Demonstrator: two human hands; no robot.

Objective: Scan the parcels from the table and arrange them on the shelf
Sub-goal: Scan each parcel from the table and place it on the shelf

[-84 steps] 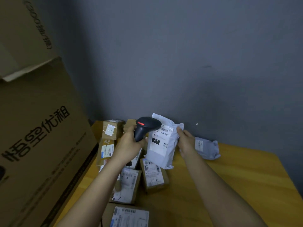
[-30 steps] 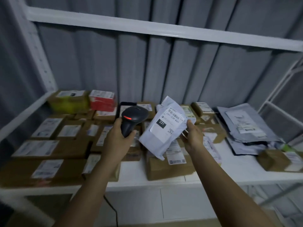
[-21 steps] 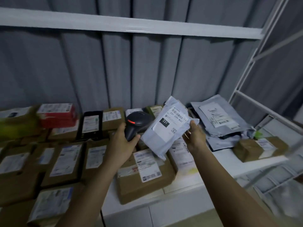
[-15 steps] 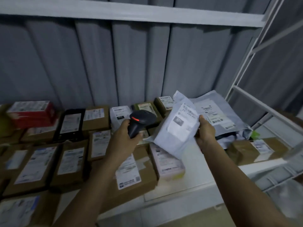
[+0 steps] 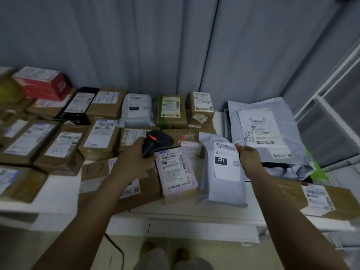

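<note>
The grey poly-bag parcel (image 5: 222, 170), label "231" up, lies on the white shelf (image 5: 194, 213) near its front edge, the right hand (image 5: 248, 160) pinching its upper right edge. At nine o'clock of it sits a pink-labelled box (image 5: 176, 172), just beside. The left hand (image 5: 134, 162) grips a black scanner (image 5: 156, 142) above the brown boxes (image 5: 99, 139) filling the shelf from nine to twelve o'clock. Flat grey mailers (image 5: 265, 133) lie at two o'clock. Grey corrugated wall (image 5: 175, 41) stands behind.
</note>
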